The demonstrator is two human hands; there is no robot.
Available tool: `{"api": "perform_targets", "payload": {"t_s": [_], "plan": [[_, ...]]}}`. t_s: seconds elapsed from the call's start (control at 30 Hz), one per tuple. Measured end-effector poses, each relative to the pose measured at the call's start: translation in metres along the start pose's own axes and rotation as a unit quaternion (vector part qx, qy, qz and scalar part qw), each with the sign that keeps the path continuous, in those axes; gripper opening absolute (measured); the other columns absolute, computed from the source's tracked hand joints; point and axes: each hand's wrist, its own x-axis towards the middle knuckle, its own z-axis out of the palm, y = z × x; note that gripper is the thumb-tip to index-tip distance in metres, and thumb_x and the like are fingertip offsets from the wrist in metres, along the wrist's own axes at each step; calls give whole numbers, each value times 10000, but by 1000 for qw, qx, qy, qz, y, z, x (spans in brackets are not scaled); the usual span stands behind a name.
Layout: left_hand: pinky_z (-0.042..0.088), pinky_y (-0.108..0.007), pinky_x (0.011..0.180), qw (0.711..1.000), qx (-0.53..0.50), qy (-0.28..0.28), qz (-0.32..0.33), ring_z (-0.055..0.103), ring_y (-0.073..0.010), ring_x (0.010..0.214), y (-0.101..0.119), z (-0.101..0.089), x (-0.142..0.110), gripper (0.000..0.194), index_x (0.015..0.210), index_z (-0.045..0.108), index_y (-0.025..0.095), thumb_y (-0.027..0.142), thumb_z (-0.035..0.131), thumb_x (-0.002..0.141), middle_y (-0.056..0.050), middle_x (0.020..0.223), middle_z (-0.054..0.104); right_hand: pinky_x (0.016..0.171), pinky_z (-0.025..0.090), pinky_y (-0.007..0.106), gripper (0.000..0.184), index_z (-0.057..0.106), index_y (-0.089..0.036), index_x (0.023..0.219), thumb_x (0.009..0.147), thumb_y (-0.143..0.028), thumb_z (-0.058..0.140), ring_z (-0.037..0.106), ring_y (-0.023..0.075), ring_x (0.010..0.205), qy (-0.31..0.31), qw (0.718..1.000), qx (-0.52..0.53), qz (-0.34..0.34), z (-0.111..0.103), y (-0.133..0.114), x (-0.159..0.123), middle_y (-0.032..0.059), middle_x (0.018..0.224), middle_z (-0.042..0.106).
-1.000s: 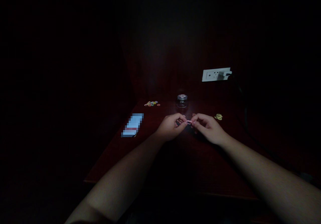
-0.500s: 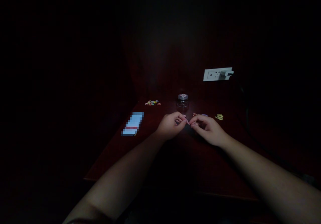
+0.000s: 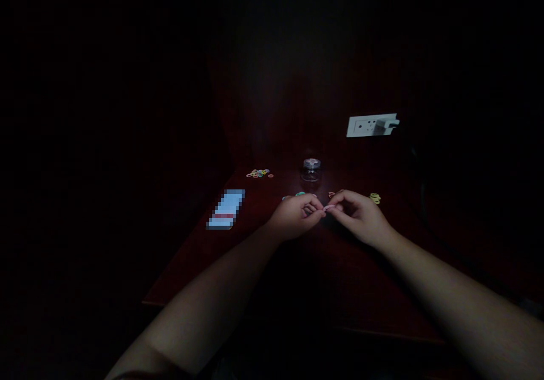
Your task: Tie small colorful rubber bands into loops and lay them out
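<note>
My left hand [image 3: 295, 216] and my right hand [image 3: 359, 218] meet fingertip to fingertip over the middle of a dark red table [image 3: 263, 261]. Both are closed in a pinch on a small pink rubber band [image 3: 327, 207] held between them. A teal band [image 3: 300, 194] lies just behind my left hand. Behind the hands stands a small clear jar [image 3: 311, 170]. Loose coloured bands [image 3: 259, 173] lie in a pile at the back left. A few yellow bands [image 3: 375, 198] lie to the right of my right hand.
A pale blue flat packet [image 3: 226, 210] lies on the table's left side. A white wall socket with a plug in it [image 3: 371, 125] sits on the dark back wall at the right, with a dark cable running down. The room is very dim.
The hands have drawn closer together, and the pink band between them looks shorter than a second ago. Both have drifted slightly right.
</note>
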Motion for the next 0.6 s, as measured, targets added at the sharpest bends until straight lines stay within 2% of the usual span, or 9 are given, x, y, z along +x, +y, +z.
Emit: {"api": "perform_targets", "payload": {"t_s": [0.1, 0.23, 0.4, 0.6], "plan": [[463, -175, 585, 1000, 0, 6, 6, 610, -89, 671, 1, 0, 1, 125, 857, 644, 136, 231, 596, 791, -32, 781, 683, 556, 385, 266, 97, 583, -188, 775, 815, -265, 626, 455, 126, 580, -1, 1000, 21, 20, 1, 1, -1, -14, 631, 496], [478, -179, 621, 999, -16, 36, 30, 646, -110, 788, 1, -1, 1, 203, 993, 630, 152, 214, 577, 807, -55, 955, 694, 535, 355, 254, 123, 545, -190, 759, 812, -262, 629, 422, 116, 565, -7, 999, 28, 28, 1, 1, -3, -28, 617, 459], [473, -182, 583, 999, -26, 8, 24, 601, -80, 625, 0, 0, 0, 153, 906, 651, 128, 212, 553, 823, -41, 781, 686, 549, 358, 260, 150, 500, -201, 731, 807, -224, 628, 415, 116, 563, -5, 1000, 19, 21, 0, 2, -2, -36, 609, 442], [515, -201, 644, 995, -96, -2, 0, 658, -106, 704, 0, 3, 0, 142, 910, 623, 127, 188, 598, 784, -54, 803, 692, 561, 372, 264, 148, 486, -208, 737, 796, -192, 621, 435, 122, 574, -4, 1000, 0, 13, -2, 3, -2, -35, 623, 453]]}}
